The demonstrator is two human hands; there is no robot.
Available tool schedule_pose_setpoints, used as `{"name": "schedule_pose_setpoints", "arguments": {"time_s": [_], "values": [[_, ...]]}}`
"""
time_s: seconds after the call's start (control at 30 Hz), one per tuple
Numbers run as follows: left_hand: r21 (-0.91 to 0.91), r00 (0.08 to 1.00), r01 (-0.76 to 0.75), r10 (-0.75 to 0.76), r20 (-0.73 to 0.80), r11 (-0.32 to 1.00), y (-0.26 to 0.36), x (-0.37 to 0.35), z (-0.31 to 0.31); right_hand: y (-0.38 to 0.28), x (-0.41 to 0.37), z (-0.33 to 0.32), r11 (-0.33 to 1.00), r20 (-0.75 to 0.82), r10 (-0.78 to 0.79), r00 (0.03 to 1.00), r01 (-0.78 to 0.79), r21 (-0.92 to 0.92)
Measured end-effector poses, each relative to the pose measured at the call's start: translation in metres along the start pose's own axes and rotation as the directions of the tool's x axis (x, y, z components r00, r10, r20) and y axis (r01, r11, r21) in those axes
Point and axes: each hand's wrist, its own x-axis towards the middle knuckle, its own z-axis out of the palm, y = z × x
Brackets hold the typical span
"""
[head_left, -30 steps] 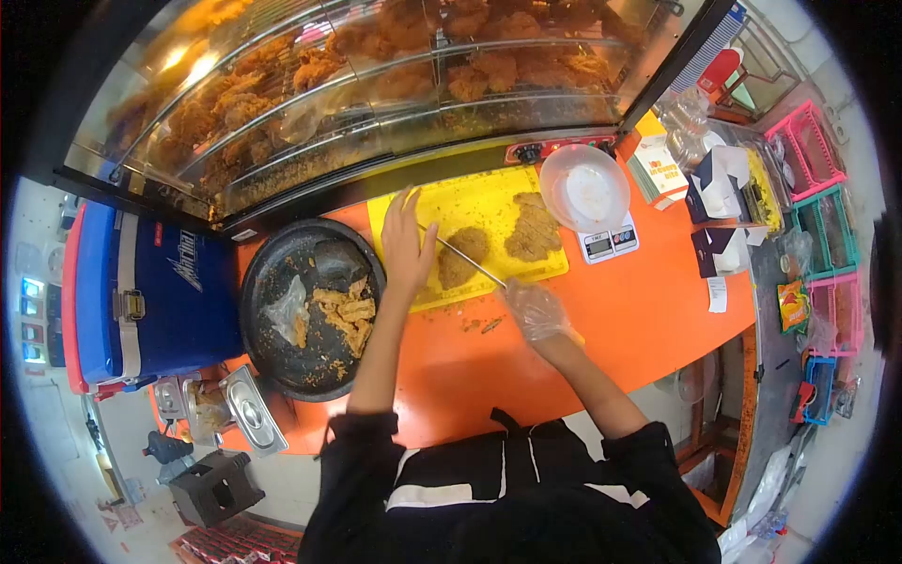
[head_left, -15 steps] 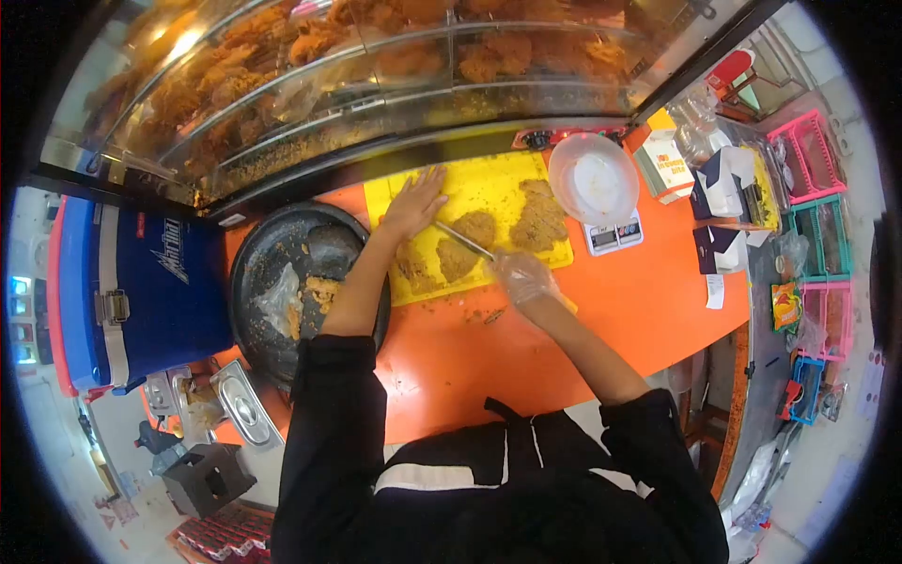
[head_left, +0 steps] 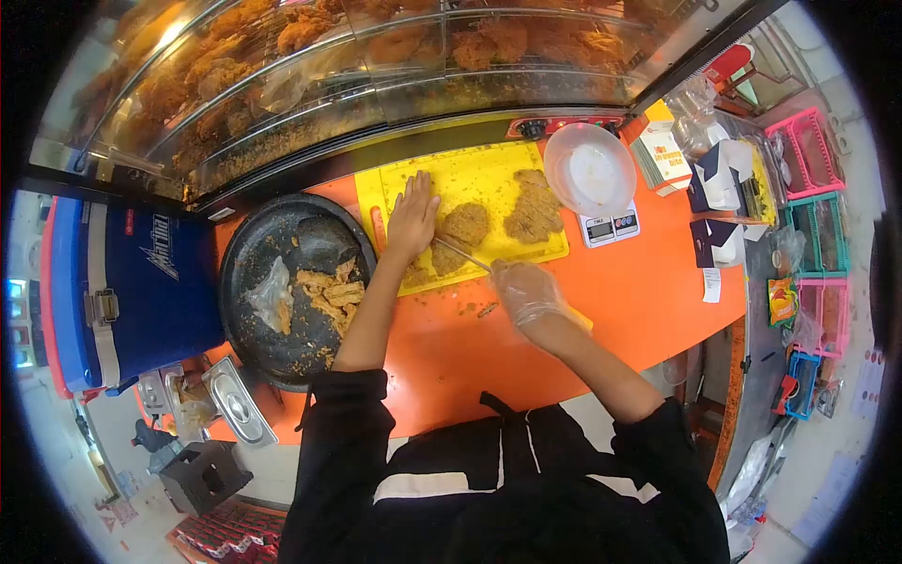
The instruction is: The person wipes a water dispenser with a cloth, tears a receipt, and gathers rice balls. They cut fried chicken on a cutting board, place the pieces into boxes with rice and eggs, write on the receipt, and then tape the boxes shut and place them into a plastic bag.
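My gloved right hand (head_left: 526, 293) is closed around a knife (head_left: 460, 251), whose thin blade points up-left across a breaded, fried cutlet (head_left: 465, 224). The yellow handle end shows below the glove. My bare left hand (head_left: 413, 221) lies flat with fingers stretched out, left of that cutlet and close to the blade tip. What is under the palm is hidden. Both hands are over the yellow cutting board (head_left: 489, 164), which is strewn with crumbs. A second breaded cutlet (head_left: 534, 209) lies on the board's right side.
A black round pan (head_left: 254, 324) with fried pieces and a plastic bag stands left, beside a blue cooler box (head_left: 160, 282). A clear bowl (head_left: 590, 169) rests on a scale (head_left: 611, 226) at right. The glass display case (head_left: 395, 75) borders the back of the orange counter (head_left: 451, 376).
The knife and my left hand have moved a little toward me across the board. More of the pan and its fried pieces shows, as my left forearm has shifted right.
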Motion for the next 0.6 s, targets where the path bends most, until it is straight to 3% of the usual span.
{"name": "schedule_pose_setpoints", "arguments": {"time_s": [0.07,0.13,0.17,0.23,0.27,0.3,0.33,0.4,0.53,0.6], "values": [[-0.003,1.000,0.000,0.000,0.026,1.000,-0.005,-0.004,0.000,0.005,0.010,0.038,1.000,-0.005,0.003,1.000,-0.002,0.007],[0.254,0.998,-0.067,0.065,0.014,0.965,-0.012,0.005,-0.004,0.008,0.023,0.051,1.000,-0.028,-0.013,1.000,0.013,-0.001],[0.263,0.998,-0.064,0.063,0.013,0.963,-0.016,0.007,-0.007,0.008,0.028,0.053,0.999,-0.026,-0.026,0.999,0.026,0.029],[0.254,0.995,-0.096,0.095,0.018,0.962,-0.021,0.011,-0.011,0.008,0.023,0.054,0.997,-0.033,-0.032,0.999,0.034,0.066],[0.260,0.994,-0.107,0.109,0.010,0.960,-0.022,0.011,-0.013,0.013,0.019,0.051,0.978,-0.112,-0.065,0.992,0.086,0.192],[0.116,0.998,-0.053,0.057,-0.031,0.992,-0.022,0.011,-0.016,0.017,0.020,0.046,0.941,-0.199,-0.093,0.976,0.151,0.303],[-0.036,0.998,0.001,-0.003,-0.057,0.999,-0.016,0.008,-0.020,0.011,0.013,0.026,0.943,-0.211,-0.092,0.973,0.154,0.297],[-0.050,0.996,-0.028,0.024,-0.088,0.998,0.000,-0.007,-0.029,-0.001,-0.009,-0.001,0.994,-0.038,-0.103,0.994,0.104,0.031],[-0.008,0.997,-0.015,0.015,-0.074,1.000,-0.001,-0.020,-0.004,-0.005,-0.024,0.017,0.997,-0.067,-0.069,0.995,0.071,0.025],[0.040,0.999,0.006,-0.004,-0.046,0.999,-0.003,-0.016,0.002,-0.007,-0.023,0.022,0.992,-0.077,0.048,0.996,-0.038,0.124]]}}
